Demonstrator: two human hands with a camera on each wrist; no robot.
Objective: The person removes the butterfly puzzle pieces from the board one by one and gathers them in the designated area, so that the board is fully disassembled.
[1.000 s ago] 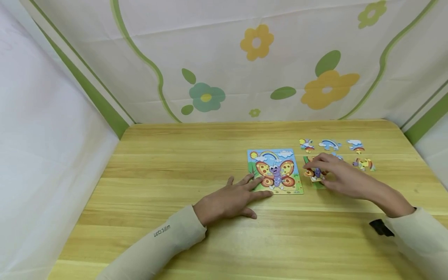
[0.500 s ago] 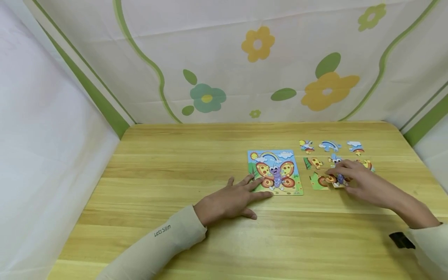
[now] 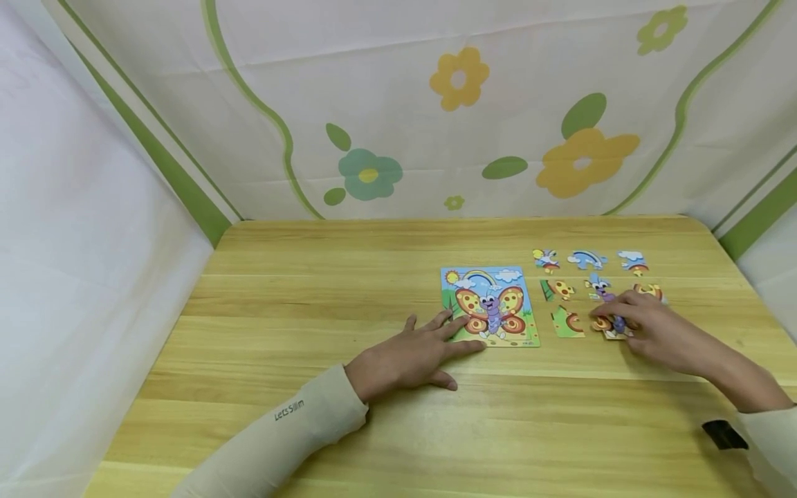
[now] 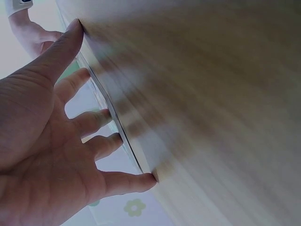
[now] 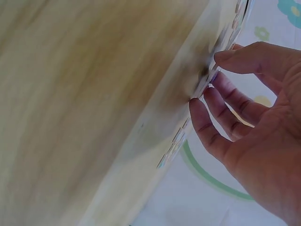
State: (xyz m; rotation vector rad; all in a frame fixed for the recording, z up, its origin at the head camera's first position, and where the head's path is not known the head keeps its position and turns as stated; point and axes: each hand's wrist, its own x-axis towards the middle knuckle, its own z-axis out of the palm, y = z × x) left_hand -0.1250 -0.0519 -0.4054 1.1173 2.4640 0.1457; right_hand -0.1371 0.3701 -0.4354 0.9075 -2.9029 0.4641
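Observation:
My left hand [image 3: 405, 356] lies spread on the table, fingertips on the lower left of a square butterfly picture board [image 3: 526, 332]. In the left wrist view its fingers [image 4: 101, 120] are stretched out along the board's edge. Farther right, my right hand [image 3: 663, 335] pinches a jigsaw piece [image 3: 617, 325] showing the butterfly's lower body, close over the table. That piece is partly hidden by the fingers. Just above it lies the piece with the butterfly's face [image 3: 600, 288], and to its left a green corner piece [image 3: 566, 323].
More jigsaw pieces lie in loose rows: a sun piece [image 3: 546, 260], a rainbow piece [image 3: 587, 259], a cloud piece [image 3: 633, 261] and a left wing piece [image 3: 557, 290]. A right wing piece [image 3: 650, 291] is partly covered by the right hand. A flowered cloth [image 3: 411, 124] hangs behind the wooden table [image 3: 299, 297].
My right hand has moved right with the lower body piece, away from the left column, uncovering the left wing and green corner pieces. The left hand has stayed in place.

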